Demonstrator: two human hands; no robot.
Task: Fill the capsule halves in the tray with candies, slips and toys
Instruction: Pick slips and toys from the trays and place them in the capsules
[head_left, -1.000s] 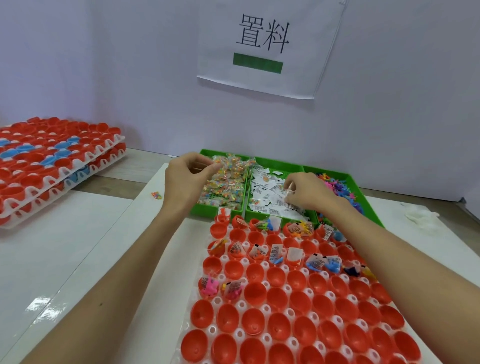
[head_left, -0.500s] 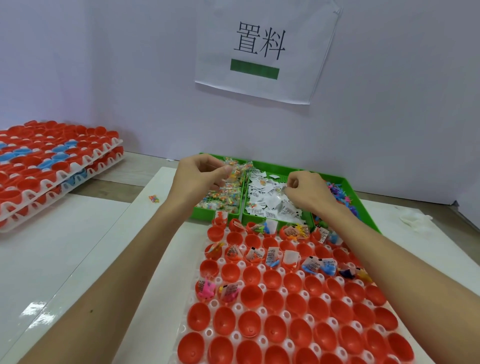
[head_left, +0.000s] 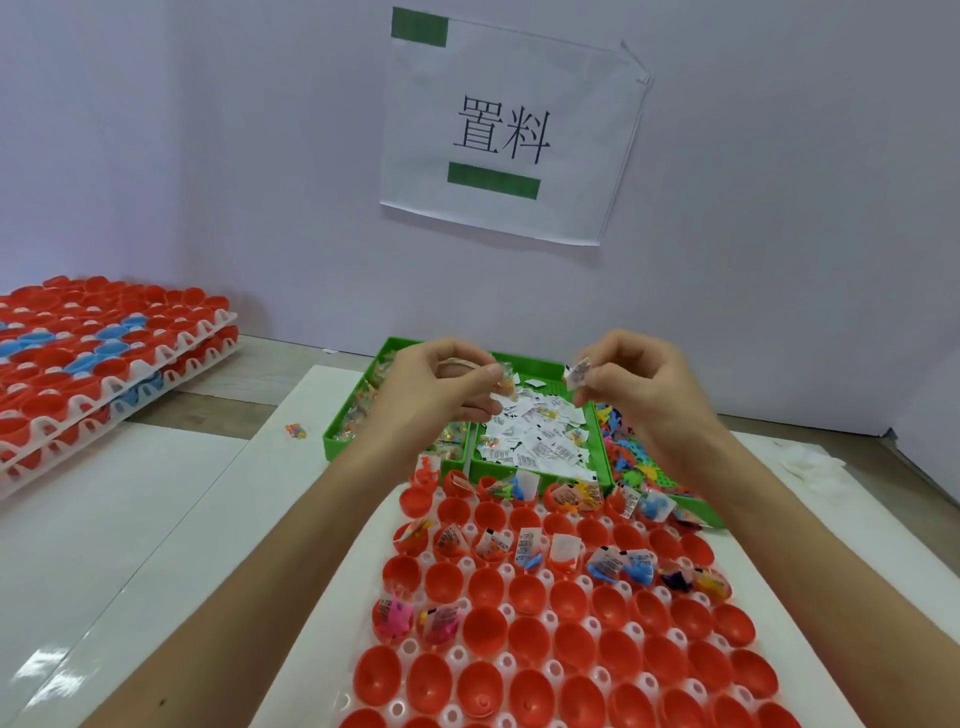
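Both hands have lifted out of the green bins (head_left: 332, 441) since a moment ago: the left hand (head_left: 436, 387) pinches a clear-wrapped candy (head_left: 503, 383), and the right hand (head_left: 644, 387) pinches a printed slip (head_left: 577, 372) that stands roughly on end, slightly tilted. Red capsule halves (head_left: 485, 587) sit mouths-up in the white tray (head_left: 498, 662), below both hands and toward the person, with the tray's long axis running away from the person. Unfilled halves beside the pink toy (head_left: 397, 618) look nearer the left hand.
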